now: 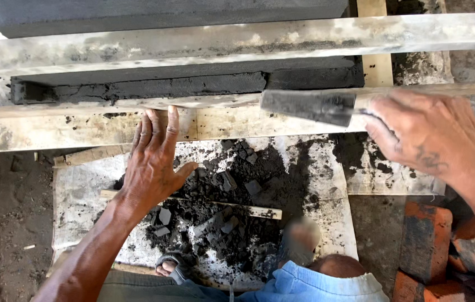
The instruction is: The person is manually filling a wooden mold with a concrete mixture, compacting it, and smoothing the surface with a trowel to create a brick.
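Two bare hands work over a low wooden mould frame (pixel 109 131) packed with dark, wet-looking material. Right hand (pixel 425 131) sits at 3 o'clock in the view, its grip clenched around the wooden handle of a flat-bladed tool (pixel 307 105); the dark metal blade juts out toward 9 o'clock from the fist, lying along the front edge of the frame. The handle's far end shows past the hand at the right.

Left hand (pixel 153 162) is near centre, at 9 o'clock from the blade and apart from it. Its grip is released: fingers straight and spread, tips resting on the pale front board of the frame, thumb splayed toward 3 o'clock. It holds nothing.

Black slab (pixel 153 86) fills the frame at 12 o'clock from the left hand, between two pale boards.

Below the hands, toward 6 o'clock, a stained white sheet (pixel 81 196) on the ground carries a heap of black crumbs and chunks (pixel 237 184), crossed by a thin wooden strip (pixel 248 211). Red bricks (pixel 425 240) lie at 4 o'clock. A sandalled foot (pixel 171 267) shows at 6 o'clock.
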